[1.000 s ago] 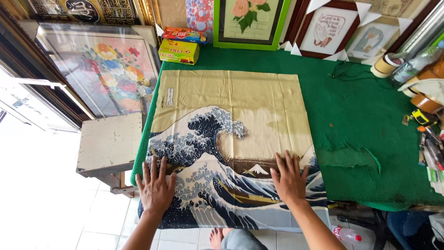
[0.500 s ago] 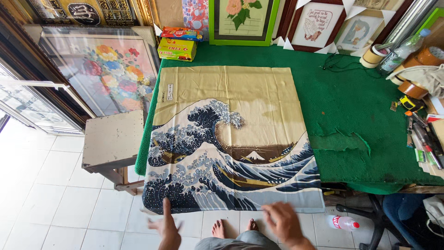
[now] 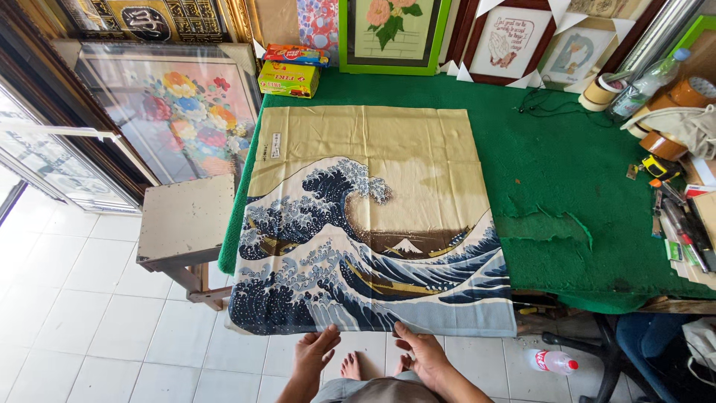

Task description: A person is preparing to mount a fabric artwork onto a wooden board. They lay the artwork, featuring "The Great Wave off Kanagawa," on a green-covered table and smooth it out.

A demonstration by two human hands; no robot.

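Wave-print cloth (image 3: 373, 224) lies flat on the green table (image 3: 582, 186), near hem overhanging — left hand (image 3: 315, 351) and right hand (image 3: 421, 349) at that hem, fingers loosely spread, gripping nothing (hem-handling step); next needs a pinch on the edge.
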